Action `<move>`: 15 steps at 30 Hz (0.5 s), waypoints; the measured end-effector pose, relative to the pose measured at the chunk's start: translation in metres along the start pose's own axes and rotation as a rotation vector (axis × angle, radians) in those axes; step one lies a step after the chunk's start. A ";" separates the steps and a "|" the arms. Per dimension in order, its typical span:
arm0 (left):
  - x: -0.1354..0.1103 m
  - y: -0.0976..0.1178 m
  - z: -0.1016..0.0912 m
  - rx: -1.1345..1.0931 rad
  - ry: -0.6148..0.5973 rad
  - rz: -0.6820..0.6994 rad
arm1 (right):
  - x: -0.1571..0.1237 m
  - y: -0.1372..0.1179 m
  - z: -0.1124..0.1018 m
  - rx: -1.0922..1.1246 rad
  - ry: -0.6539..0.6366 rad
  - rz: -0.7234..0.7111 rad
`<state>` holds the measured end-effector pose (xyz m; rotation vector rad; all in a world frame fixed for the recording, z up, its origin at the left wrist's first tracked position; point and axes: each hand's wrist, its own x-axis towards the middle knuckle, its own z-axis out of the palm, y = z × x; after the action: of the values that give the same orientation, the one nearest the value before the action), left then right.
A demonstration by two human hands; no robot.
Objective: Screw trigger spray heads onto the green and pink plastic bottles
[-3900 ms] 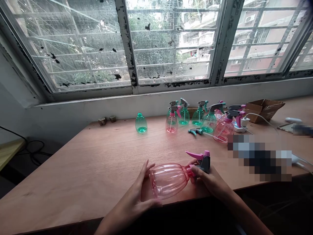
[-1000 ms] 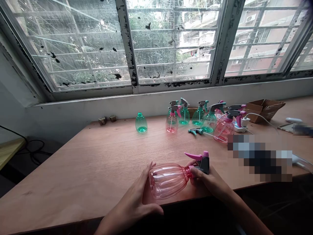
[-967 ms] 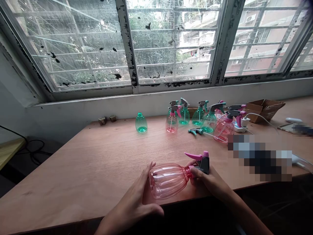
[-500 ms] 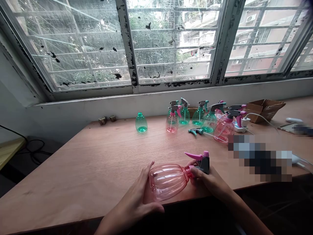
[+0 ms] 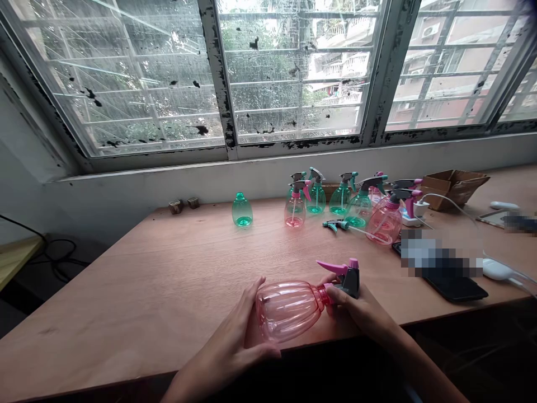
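A pink transparent spray bottle (image 5: 289, 311) lies on its side just above the table's front edge, its neck pointing right. My left hand (image 5: 235, 330) cups the base, with the fingers behind it and the thumb underneath. At the neck, my right hand (image 5: 356, 308) grips the pink collar between thumb and fingers. The black and pink trigger head (image 5: 351, 279) sticks up past the right fingers, its pink lever pointing left. No dip tube can be made out inside the bottle.
A green bottle without a head (image 5: 242, 210) stands at the back. Right of it are several green and pink spray bottles (image 5: 315, 200), with a loose green trigger head (image 5: 335, 225) in front. A black phone (image 5: 457, 288), white mouse-like object (image 5: 497, 268) and cardboard box (image 5: 455, 187) lie right.
Both hands and the pink spray bottle stay almost exactly where they were. Nothing else on the table has visibly moved.
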<state>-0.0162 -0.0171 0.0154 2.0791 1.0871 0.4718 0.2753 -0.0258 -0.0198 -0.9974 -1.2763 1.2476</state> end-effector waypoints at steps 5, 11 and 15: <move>-0.002 -0.002 -0.001 -0.058 0.009 0.057 | 0.000 0.001 -0.001 -0.006 -0.001 -0.003; -0.003 -0.003 -0.002 -0.031 -0.022 -0.018 | 0.000 0.002 -0.001 -0.017 0.002 -0.009; 0.000 -0.004 0.002 -0.020 0.008 0.023 | 0.000 0.002 -0.002 -0.017 -0.005 -0.014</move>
<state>-0.0171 -0.0165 0.0116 2.0756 1.0598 0.5011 0.2770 -0.0248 -0.0222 -0.9968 -1.2981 1.2310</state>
